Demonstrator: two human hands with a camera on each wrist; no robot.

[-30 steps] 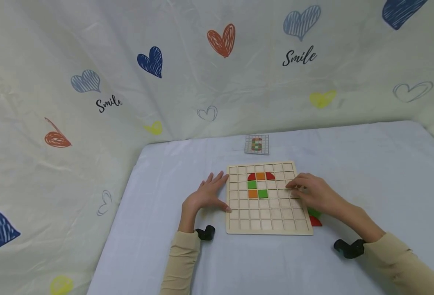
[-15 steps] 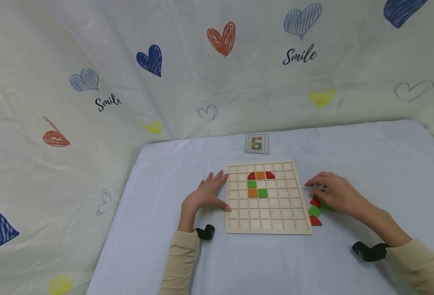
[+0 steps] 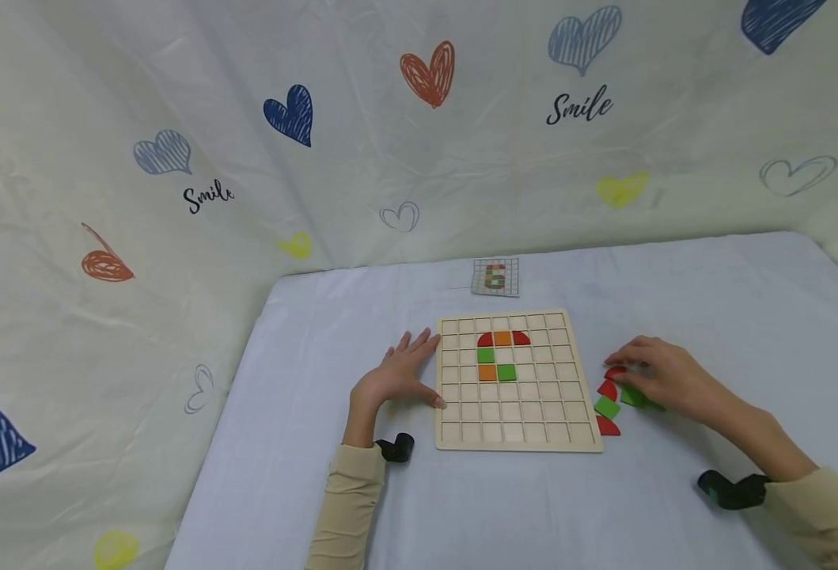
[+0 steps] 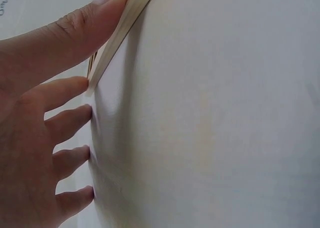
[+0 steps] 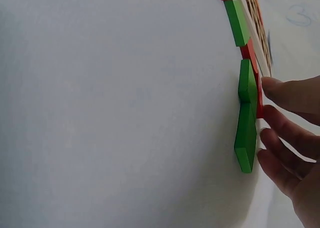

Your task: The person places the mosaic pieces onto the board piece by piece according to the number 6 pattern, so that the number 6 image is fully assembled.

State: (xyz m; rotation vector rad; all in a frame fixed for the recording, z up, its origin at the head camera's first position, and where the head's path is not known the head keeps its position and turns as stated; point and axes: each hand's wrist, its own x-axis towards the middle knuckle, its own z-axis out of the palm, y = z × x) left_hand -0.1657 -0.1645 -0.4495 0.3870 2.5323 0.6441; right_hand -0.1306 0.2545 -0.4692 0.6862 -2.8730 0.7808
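Observation:
My left hand [image 3: 395, 380] lies spread at the left side of a wooden grid board [image 3: 540, 431], thumb and index fingertip touching its edge. Near the board's top sit red quarter-round tiles [image 3: 521, 338], orange square tiles [image 3: 487, 372] and green square tiles [image 3: 506, 372]. To the right of the board, my right hand [image 3: 664, 376] hovers low over loose tiles, thumb and index finger close to a red tile [image 3: 614, 372]. In the right wrist view, that red tile [image 5: 259, 100] stands partly hidden behind green tiles [image 5: 246, 133]; whether the fingertips touch it is unclear.
Beside the board's right edge lie another red tile [image 3: 608, 389], a loose green square [image 3: 607, 407] and a red quarter-round [image 3: 608, 426]. A small pattern card [image 3: 483, 288] rests behind the board on the white cloth [image 3: 518, 507]. A printed curtain [image 3: 362, 158] hangs at the back.
My right hand has moved right from the board's right edge to the loose tiles, uncovering several of them. My left hand has stayed at the board's left edge.

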